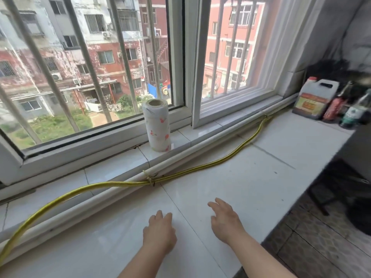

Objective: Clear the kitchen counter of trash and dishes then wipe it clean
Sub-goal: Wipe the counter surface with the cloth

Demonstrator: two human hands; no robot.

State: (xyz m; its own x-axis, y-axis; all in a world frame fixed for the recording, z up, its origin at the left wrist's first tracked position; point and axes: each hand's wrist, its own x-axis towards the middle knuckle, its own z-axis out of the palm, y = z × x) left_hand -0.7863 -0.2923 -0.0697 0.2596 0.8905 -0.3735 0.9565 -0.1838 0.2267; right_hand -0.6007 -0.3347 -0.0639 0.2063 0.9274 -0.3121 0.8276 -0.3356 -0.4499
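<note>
Item one, the counter (251, 177): white tiles, running under the window to the far right corner.

- **Left hand** (159, 231): we log it near the counter's front edge, fingers straight and together, palm down. We cannot tell whether it is on the tile or just over it. It holds nothing.
- **Right hand** (226, 221): just beside the left, fingers spread and loose, likewise holding nothing.
- **Paper towel roll** (157, 125): upright on the windowsill (112, 167), behind the counter's back edge, well apart from both hands.
- **White pipes** (210, 140): along the back edge, with a yellow hose (200, 167) tied to them and sagging onto the tiles.
- **Far right corner:** a jug (315, 101) of dark liquid with a red cap, and two bottles (339, 105) just beside it.
</note>
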